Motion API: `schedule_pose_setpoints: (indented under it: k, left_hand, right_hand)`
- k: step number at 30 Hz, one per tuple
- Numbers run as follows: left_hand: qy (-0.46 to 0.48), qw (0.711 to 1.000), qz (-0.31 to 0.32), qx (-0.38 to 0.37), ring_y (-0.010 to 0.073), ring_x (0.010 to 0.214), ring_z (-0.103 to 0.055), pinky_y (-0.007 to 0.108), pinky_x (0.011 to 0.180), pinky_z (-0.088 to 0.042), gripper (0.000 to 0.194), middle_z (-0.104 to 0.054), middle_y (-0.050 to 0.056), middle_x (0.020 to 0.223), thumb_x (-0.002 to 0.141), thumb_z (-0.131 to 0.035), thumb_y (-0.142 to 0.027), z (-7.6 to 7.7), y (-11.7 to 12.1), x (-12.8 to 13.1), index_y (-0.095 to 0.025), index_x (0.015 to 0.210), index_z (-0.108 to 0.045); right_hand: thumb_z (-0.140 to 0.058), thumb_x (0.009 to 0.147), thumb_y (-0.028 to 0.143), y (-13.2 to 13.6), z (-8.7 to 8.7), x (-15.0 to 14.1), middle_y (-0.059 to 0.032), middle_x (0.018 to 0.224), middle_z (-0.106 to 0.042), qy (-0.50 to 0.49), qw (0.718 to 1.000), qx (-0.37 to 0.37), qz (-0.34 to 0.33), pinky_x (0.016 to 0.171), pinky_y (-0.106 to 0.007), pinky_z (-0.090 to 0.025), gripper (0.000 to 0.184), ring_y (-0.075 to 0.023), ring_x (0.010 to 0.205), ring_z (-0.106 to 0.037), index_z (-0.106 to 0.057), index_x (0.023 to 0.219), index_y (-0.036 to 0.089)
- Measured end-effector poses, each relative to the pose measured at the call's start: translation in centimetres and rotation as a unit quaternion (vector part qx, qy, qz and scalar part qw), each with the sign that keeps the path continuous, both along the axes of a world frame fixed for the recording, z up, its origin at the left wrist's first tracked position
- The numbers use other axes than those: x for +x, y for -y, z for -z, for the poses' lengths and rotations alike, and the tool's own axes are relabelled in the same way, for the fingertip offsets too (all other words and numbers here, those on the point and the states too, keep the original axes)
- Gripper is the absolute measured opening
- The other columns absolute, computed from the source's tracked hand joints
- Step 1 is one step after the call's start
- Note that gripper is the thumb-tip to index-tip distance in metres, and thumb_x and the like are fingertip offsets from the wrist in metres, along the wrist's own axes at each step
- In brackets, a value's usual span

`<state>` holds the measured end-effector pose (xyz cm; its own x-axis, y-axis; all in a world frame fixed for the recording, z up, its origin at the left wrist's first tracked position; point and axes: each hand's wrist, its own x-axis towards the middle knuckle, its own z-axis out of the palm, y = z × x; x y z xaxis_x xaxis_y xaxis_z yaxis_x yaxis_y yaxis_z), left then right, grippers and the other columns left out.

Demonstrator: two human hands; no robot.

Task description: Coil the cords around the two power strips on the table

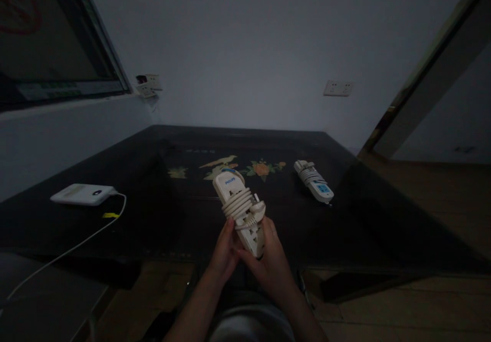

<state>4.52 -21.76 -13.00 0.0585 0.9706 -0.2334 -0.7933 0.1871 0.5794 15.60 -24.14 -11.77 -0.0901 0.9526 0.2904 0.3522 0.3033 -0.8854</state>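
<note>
Between both hands, over the front part of the dark table (184, 229), I hold a white power strip (253, 238) at a slant. Its own cord (238, 205) is wound several times around its middle, and the plug (257, 211) sits against the coil on the right. My left hand (225, 247) is closed on its lower left side. My right hand (270, 255) grips the lower right edge, fingers partly hidden behind the strip. A second power strip (322, 191), white with blue sockets and a wound cord, lies to the right on the table.
A white power bank (83, 194) with a cable (76, 242) running off the front edge lies at the left. A yellow scrap (111, 215) is beside it. Wall sockets (338, 88) are on the back wall, with a plugged outlet (148, 85) in the left corner.
</note>
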Motion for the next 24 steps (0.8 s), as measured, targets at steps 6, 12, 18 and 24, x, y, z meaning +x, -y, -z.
schedule_pose_setpoints:
  k: [6,12,18,24]
  left_hand:
    - [-0.006,0.999,-0.007,-0.032,0.0299,0.117,-0.057,0.041,0.102,-0.043,0.059,-0.071,0.011,0.107,0.067,-0.074,-0.052,0.4,-0.2,0.2,-0.015,0.111,-0.061]
    - [-0.048,0.998,-0.021,-0.029,0.029,0.112,-0.06,0.041,0.101,-0.044,0.055,-0.07,0.01,0.11,0.067,-0.075,-0.05,0.8,-0.6,0.7,-0.016,0.108,-0.062]
    - [-0.151,0.98,0.033,0.123,0.0265,0.127,-0.048,0.039,0.11,-0.03,0.045,-0.059,0.011,0.129,0.079,-0.067,-0.044,-1.3,-2.8,1.5,-0.016,0.114,-0.062]
    - [-0.385,0.899,0.045,0.203,0.026,0.123,-0.049,0.041,0.11,-0.026,0.036,-0.062,0.009,0.122,0.075,-0.07,-0.031,-1.7,-3.5,0.2,-0.022,0.11,-0.067]
  right_hand:
    - [-0.068,0.071,0.023,0.3,-0.4,0.3,-0.0122,0.131,-0.048,0.006,1.0,-0.021,-0.018,0.103,-0.041,-0.039,0.072,-0.0268,0.124,-0.045,-0.037,0.135,0.02]
    - [-0.069,0.068,0.02,-0.7,0.2,0.6,-0.0099,0.127,-0.055,-0.031,0.999,0.005,-0.028,0.1,-0.038,-0.042,0.067,-0.025,0.119,-0.052,-0.042,0.13,0.02]
    - [-0.065,0.07,0.021,-3.4,0.6,2.7,-0.0125,0.121,-0.059,-0.014,0.995,0.072,0.074,0.097,-0.038,-0.045,0.061,-0.0257,0.113,-0.057,-0.044,0.127,0.016]
    - [-0.061,0.072,0.025,-7.9,-0.1,8.1,-0.0154,0.121,-0.058,0.148,0.968,0.057,0.196,0.096,-0.043,-0.044,0.06,-0.0291,0.114,-0.055,-0.044,0.128,0.013]
